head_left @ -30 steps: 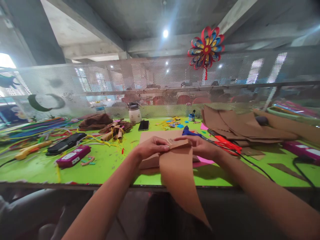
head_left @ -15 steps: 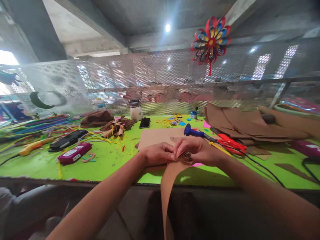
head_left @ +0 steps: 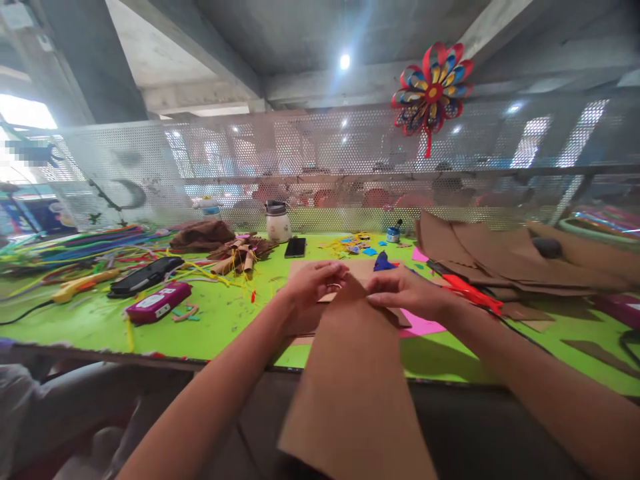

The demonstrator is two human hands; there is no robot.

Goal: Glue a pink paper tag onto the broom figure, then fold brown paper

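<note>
A strip of brown paper (head_left: 357, 387) hangs from my two hands over the table's front edge, its broad face toward me and its upper end narrowed to a peak. At the upper left of that peak, my left hand (head_left: 307, 290) pinches the paper between thumb and fingertips. My right hand (head_left: 413, 292) grips the right edge, thumb in front and fingers partly hidden. The folded pleats are out of sight. Under the hands lie a brown sheet (head_left: 300, 268) and pink paper (head_left: 423, 325). Beside my right wrist are red-handled scissors (head_left: 473, 293); a blue tool (head_left: 384, 261) is partly covered.
Stacked brown paper (head_left: 480, 253) lies at right. On the left are a purple power strip (head_left: 159, 303), a black case (head_left: 146, 277) and a yellow glue gun (head_left: 83, 287). A phone (head_left: 295, 247) and a jug (head_left: 278, 223) stand farther back, before a perforated screen (head_left: 310, 147).
The paper strip has turned from edge-on to face me and been lifted; its pleats no longer show. My hands have moved slightly apart, and more pink paper shows. The view has shifted a little.
</note>
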